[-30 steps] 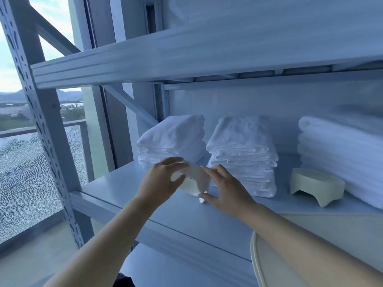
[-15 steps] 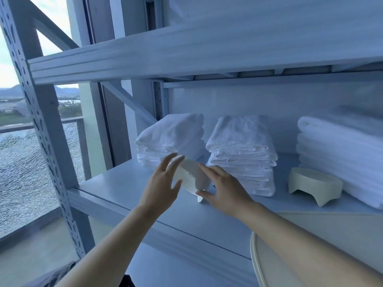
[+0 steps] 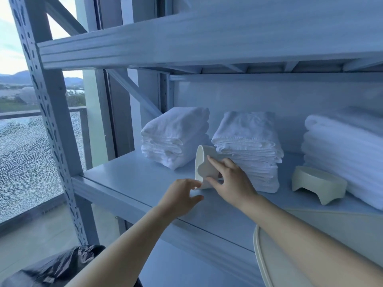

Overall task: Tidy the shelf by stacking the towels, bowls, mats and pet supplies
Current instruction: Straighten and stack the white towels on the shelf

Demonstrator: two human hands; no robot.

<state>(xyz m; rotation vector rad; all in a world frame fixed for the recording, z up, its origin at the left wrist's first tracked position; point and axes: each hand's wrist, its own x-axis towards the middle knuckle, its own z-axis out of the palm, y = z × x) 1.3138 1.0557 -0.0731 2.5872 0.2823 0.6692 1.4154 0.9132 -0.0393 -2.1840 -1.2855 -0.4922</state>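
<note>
Tipped on its side on the pale blue shelf board [image 3: 134, 179]: a cream bowl [image 3: 204, 166], mouth turned left, lower edge down on the board, just in front of the gap between the left towel stack [image 3: 176, 137] and the middle towel stack [image 3: 248, 148]. Further right, a footed bowl [image 3: 319, 184] standing on its legs, close against a taller towel pile [image 3: 342, 154]. Overhead, an upper shelf [image 3: 207, 38] in the same blue metal; at the left, a perforated post [image 3: 47, 121], and beyond it a window with hills and a cracked glass panel [image 3: 27, 158]. Right hand [image 3: 232, 181] clamped on the bowl, thumb under its near side, fingers spread over its back. Left hand [image 3: 182, 195] lower and to the left, fingers loosely curled and apart, holding nothing, one fingertip at the bowl's bottom rim; touching or just short, hard to say. Bowl's inside hidden from this angle. Round cream mat [image 3: 269, 255] at the lower right, cut off by the frame and partly covered by the right forearm. Black bag [image 3: 58, 268] low at the left, also cut off.
</note>
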